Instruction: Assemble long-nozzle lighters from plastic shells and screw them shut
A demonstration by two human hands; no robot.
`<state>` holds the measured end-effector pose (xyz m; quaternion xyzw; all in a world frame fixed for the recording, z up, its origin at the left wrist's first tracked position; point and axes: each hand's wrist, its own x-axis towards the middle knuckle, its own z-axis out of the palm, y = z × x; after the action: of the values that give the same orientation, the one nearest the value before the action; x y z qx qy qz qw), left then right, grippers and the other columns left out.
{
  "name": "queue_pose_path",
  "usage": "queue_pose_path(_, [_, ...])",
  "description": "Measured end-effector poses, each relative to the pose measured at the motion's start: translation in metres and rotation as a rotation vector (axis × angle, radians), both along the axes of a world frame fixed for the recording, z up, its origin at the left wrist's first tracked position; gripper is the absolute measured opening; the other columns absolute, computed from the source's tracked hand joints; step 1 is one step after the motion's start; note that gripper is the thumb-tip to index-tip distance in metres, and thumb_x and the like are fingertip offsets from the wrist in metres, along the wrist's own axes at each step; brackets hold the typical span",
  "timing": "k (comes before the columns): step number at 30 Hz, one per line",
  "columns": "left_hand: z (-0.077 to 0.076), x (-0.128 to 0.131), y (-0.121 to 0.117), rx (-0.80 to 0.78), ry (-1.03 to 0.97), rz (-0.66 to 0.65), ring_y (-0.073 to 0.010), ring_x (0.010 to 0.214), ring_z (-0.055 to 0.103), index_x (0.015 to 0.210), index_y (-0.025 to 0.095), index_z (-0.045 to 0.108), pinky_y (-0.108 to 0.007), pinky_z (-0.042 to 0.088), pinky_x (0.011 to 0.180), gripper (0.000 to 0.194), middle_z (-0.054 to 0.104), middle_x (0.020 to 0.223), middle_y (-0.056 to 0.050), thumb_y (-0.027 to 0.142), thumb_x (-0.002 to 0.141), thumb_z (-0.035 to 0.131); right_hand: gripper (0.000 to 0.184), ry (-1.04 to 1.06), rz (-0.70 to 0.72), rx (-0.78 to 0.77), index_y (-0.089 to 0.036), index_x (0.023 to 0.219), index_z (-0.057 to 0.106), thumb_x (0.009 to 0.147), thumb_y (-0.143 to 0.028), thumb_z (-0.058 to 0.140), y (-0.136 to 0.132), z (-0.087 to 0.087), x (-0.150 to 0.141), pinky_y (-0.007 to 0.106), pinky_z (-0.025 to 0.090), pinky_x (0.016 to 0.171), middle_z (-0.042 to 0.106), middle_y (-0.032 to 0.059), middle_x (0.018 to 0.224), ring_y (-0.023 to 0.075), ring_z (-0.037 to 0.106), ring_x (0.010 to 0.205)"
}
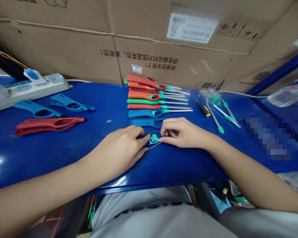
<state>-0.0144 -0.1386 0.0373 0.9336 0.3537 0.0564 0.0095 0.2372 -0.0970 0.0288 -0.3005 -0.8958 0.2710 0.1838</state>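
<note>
from the head camera, your bare hands meet over a blue table (64,143), a small green piece (155,137) between your fingertips with a blue part showing around it. your left hand (125,142) has its fingers narrow at the piece's left side; your right hand (180,132) is curled, thumb tip at its right. whether either pinch grips or merely steadies, you cannot tell. a thin rod (154,145) lies just on your side of the piece. the advice, as a judgement: steady with the left, make small adjustments with the right, press lightly and evenly, and mind the rod. an open blue half-shell (144,122) lies just beyond your fingers; loose metal pins (109,121) sit to the left, best kept clear of your wrist.
</note>
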Motion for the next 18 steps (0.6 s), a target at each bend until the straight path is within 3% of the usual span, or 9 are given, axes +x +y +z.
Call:
queue_pose_path(7, [0.001, 0.004, -0.001, -0.020, 0.031, -0.018, -0.0268, 0.097, 0.064, 0.113, 0.015, 0.072, -0.042, 0.058, 0.083, 0.029, 0.066, 0.103, -0.011, 0.021, 0.102, 0.046, 0.018, -0.012, -0.007, 0.004, -0.016, 0.082, 0.064, 0.093, -0.031, 0.068, -0.001, -0.003, -0.005, 0.024, 0.037, 0.060, 0.055, -0.0013, 0.074, 0.0098, 0.046, 0.062])
queue_pose_path(18, [-0.004, 0.006, -0.004, 0.030, 0.047, 0.012, -0.0269, 0.091, 0.064, 0.114, 0.013, 0.071, -0.039, 0.057, 0.075, 0.024, 0.066, 0.098, -0.009, 0.016, 0.098, 0.054, 0.025, 0.002, -0.139, -0.045, -0.016, 0.075, 0.066, 0.086, -0.036, 0.076, -0.002, -0.010, -0.013, 0.023, 0.037, 0.058, 0.054, -0.0036, 0.065, 0.0088, 0.046, 0.057])
